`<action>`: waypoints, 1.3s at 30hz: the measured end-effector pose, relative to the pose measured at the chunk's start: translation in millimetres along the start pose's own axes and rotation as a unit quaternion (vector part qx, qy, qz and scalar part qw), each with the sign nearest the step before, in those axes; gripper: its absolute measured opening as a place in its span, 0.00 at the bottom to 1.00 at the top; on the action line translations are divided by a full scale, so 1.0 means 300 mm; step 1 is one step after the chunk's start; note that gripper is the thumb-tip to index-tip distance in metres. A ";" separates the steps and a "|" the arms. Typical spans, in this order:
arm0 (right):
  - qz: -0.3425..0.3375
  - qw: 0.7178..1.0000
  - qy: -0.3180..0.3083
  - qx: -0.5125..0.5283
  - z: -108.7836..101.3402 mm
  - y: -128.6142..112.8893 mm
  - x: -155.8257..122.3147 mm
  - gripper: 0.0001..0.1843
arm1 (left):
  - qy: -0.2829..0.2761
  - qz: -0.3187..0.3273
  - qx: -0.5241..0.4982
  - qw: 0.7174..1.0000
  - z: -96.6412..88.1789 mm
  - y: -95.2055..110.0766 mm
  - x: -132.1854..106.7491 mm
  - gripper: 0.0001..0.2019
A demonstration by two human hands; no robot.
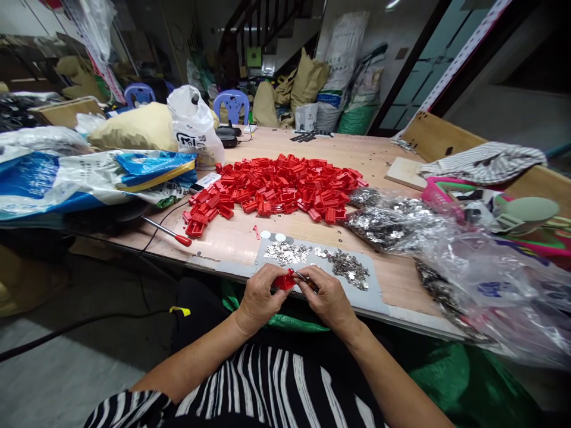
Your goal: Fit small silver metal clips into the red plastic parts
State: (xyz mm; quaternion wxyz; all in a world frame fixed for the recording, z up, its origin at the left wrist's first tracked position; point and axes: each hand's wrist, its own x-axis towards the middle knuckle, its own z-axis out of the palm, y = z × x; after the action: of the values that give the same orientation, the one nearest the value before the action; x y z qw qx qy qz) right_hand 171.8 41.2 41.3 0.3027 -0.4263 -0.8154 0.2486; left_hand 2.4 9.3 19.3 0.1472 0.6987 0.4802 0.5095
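Between the fingers of my left hand (262,297) is a small red plastic housing (284,280). My right hand (325,295) grips a thin dark metal tool, perhaps tweezers (303,278), its tip touching the red housing. Both hands meet over the near edge of a grey mat (372,296). On that mat lie a pile of flat shiny metal pieces (288,253) and, to its right, a pile of darker small metal parts (350,267). Beyond the mat spreads a large heap of similar red plastic housings (285,184). Fingers partly hide the held housing and tool.
A red-handled rod (182,239) juts over the left table edge. White and blue sacks (57,178) and a white plastic bag (191,125) stand left. Clear bags of metal parts (388,223) and a pink basket (439,190) crowd the right.
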 end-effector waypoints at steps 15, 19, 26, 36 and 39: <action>0.139 0.971 -0.016 0.195 -0.027 0.045 0.000 0.12 | 0.014 -0.014 -0.008 1.000 0.002 0.004 -0.016 0.09; 0.142 0.971 -0.035 0.189 -0.009 0.048 -0.004 0.11 | 0.006 -0.015 -0.015 1.000 0.004 0.009 -0.016 0.09; 0.152 0.959 -0.077 0.227 0.000 0.051 -0.003 0.13 | -0.041 0.000 -0.053 0.998 0.003 0.012 -0.019 0.10; 0.214 0.902 -0.122 0.354 -0.003 0.049 -0.054 0.18 | -0.079 -0.070 -0.107 0.989 -0.005 0.016 -0.040 0.11; 0.246 0.869 -0.140 0.406 -0.007 0.046 -0.069 0.19 | -0.086 -0.093 -0.127 0.984 -0.010 0.011 -0.044 0.11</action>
State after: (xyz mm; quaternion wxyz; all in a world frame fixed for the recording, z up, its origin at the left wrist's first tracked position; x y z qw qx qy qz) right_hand 190.1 31.1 27.7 0.2611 -0.4131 -0.5450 0.6813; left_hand 1.2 -3.9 15.4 0.3221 0.6680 0.4598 0.4885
